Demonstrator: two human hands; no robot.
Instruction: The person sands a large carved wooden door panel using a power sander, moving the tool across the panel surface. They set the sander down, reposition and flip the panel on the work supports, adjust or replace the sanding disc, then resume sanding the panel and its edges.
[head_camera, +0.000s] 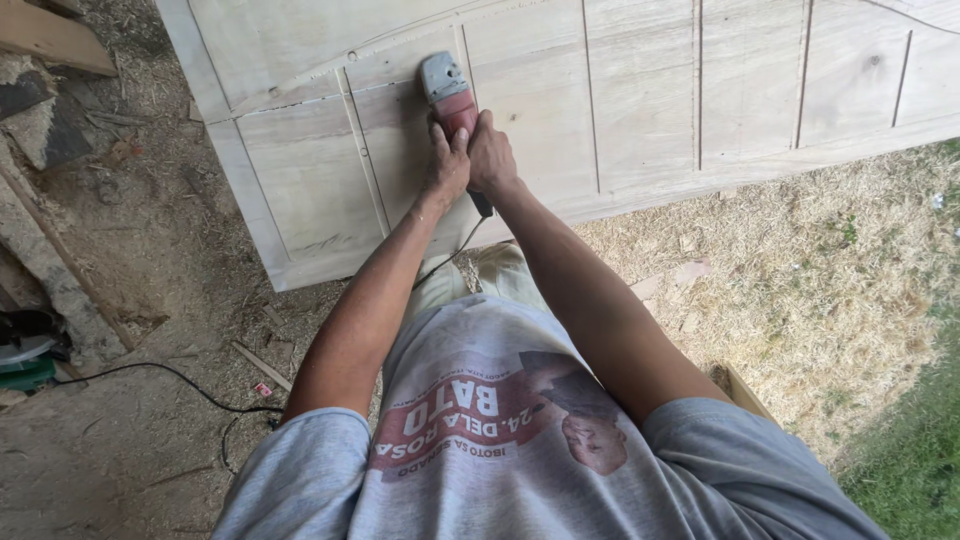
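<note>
Both hands press a handheld power sander against a bare wooden door panel lying flat.

Seen from above, the left hand and right hand sit side by side, touching, both clamped around the red-and-grey power sander, whose grey head rests on the unfinished door panel near a carved groove between two recessed sections. The tool's black cord trails back toward the person's grey shirt. The step in hand looks like smoothing the surface beside the groove; the next pass would likely call for steady, even downward pressure while guiding the head along the grain, clear of the raised moulding. Sawdust-strewn ground and dry straw surround the panel.
</note>
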